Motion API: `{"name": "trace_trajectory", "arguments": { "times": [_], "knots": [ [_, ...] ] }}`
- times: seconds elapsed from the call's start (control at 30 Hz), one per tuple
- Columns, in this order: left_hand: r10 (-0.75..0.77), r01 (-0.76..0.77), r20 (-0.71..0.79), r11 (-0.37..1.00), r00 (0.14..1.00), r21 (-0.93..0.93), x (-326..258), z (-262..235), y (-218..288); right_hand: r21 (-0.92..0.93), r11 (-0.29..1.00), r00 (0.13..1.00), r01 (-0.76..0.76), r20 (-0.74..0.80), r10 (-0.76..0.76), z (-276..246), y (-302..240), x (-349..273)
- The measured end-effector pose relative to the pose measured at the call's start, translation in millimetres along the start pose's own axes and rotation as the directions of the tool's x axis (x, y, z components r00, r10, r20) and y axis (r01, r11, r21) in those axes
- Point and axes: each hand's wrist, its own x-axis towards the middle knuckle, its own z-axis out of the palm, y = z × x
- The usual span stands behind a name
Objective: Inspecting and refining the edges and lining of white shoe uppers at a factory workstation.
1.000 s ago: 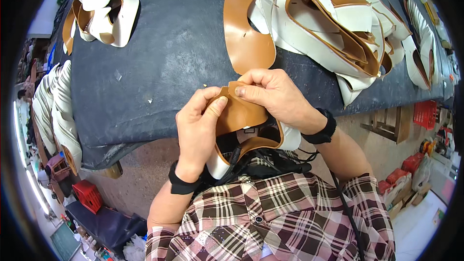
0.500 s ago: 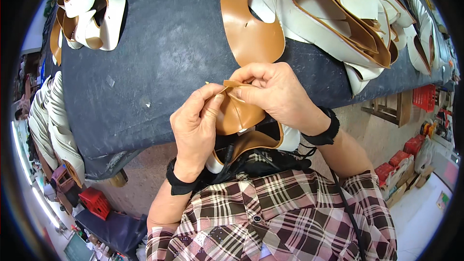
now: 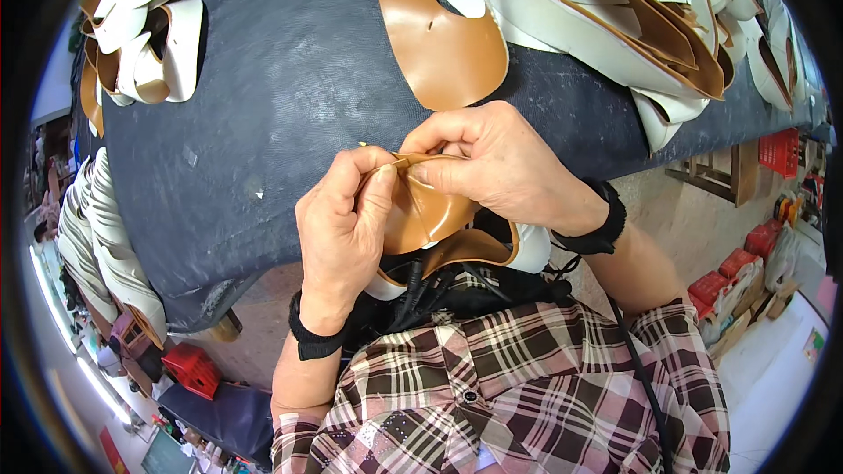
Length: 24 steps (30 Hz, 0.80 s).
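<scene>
A tan leather shoe upper (image 3: 423, 218) with a pale reverse side is held close to my body, past the near edge of the table. My left hand (image 3: 341, 224) pinches its top edge between thumb and forefinger. Right beside it, my right hand (image 3: 500, 162) grips the same edge, thumb in front and fingers curled behind. A seam line runs down the middle of the piece. Its lower part curves round in a loop near my shirt. What lies between my fingertips is partly hidden.
A dark covered table (image 3: 281, 79) spreads ahead. On it lie a flat tan leather piece (image 3: 452, 61), a heap of white-and-tan uppers (image 3: 606, 44) at right and a smaller heap (image 3: 183, 48) at left. Stacked pale pieces (image 3: 110, 233) hang at the left edge. A red crate (image 3: 191, 370) stands below.
The leather edge that stuck up between my hands now lies flatter under my fingers. My hands keep their pinch, and the whole view has shifted slightly.
</scene>
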Motion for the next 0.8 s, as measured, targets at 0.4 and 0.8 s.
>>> {"name": "trace_trajectory", "arguments": {
  "times": [0.4,0.8],
  "knots": [
    [-0.079,0.078,-0.026,0.996,0.997,-0.044,2,11,1,-0.097,0.994,0.998,-0.048,0.024,0.050,-12,-10,1],
    [-0.067,0.066,-0.063,0.998,0.996,-0.022,6,16,6,-0.130,0.991,1.000,-0.011,0.019,0.014,-17,-11,3]
  ]
}}
